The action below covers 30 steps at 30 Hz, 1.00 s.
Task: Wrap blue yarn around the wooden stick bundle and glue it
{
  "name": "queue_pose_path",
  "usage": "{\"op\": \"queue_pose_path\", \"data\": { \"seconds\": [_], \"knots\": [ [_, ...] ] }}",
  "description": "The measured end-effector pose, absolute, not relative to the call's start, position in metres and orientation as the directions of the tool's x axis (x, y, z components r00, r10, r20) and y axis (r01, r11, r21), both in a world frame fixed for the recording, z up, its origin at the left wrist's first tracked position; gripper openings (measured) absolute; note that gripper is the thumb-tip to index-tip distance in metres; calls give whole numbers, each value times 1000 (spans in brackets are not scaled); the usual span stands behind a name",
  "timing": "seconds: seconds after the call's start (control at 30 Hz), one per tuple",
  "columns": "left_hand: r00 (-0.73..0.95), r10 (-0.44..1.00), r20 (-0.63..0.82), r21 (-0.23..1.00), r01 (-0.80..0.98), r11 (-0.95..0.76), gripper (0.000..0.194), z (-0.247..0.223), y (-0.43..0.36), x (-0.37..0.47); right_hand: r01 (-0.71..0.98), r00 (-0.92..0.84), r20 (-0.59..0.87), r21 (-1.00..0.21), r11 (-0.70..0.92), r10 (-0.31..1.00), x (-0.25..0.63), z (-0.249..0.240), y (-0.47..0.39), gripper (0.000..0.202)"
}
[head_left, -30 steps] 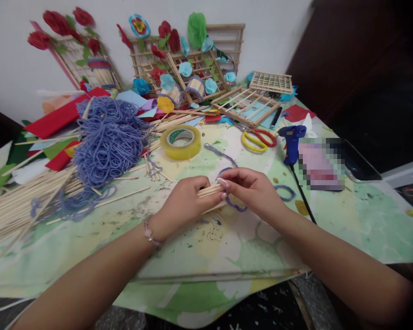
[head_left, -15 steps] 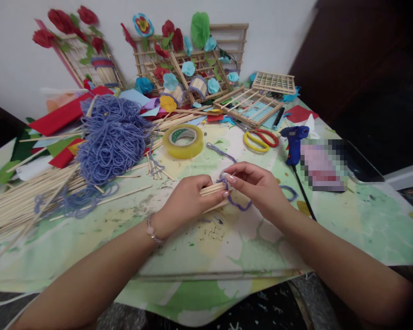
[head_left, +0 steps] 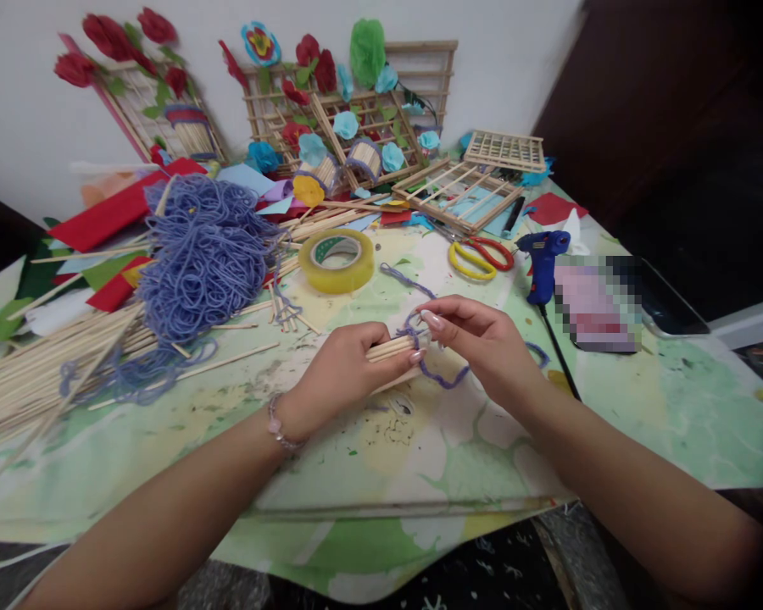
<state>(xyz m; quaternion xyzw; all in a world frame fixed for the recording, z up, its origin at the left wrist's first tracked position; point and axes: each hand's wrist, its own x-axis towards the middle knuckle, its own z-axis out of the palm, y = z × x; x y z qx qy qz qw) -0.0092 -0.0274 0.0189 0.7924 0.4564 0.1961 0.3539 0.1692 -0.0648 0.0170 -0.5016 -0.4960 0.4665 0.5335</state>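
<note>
My left hand [head_left: 349, 364] is closed around a small bundle of wooden sticks [head_left: 391, 347], held just above the table. Purple yarn [head_left: 445, 383] is looped round the right end of the bundle, and its loose length trails behind and below my other hand. At that end my right hand [head_left: 483, 339] pinches a strand of the yarn between thumb and fingers. One yarn tail lies on the cloth beyond the hands. The fingertips of both hands are close together, and part of the loop is hidden by them.
Left of my hands lie a heap of purple yarn [head_left: 207, 254] and many loose sticks [head_left: 31, 373]. A tape roll [head_left: 336, 263], scissors [head_left: 476, 257] and a blue glue gun [head_left: 543, 264] sit beyond. Stick frames [head_left: 464, 195] and paper flowers [head_left: 347, 125] stand at the wall.
My right fingers have drawn slightly up and away from the bundle's end, so more of the yarn loop shows. The left hand keeps its hold on the sticks.
</note>
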Motion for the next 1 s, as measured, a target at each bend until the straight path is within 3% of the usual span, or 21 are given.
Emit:
{"op": "queue_pose_path", "data": {
  "seconds": [0.23, 0.63, 1.0],
  "knots": [
    [508, 861, -21, 735, 592, -331, 45, 21, -27, -9, 100, 25, 249, -964, 246, 968, 173, 18, -65, 20],
    [505, 862, -24, 744, 585, -322, 47, 22, -27, -8, 120, 130, 353, -933, 339, 926, 177, 14, -63, 20],
    [497, 868, -11, 747, 581, -324, 47, 22, -27, -8, 1, 286, 387, -915, 404, 876, 181, 19, -62, 21]
  ]
}}
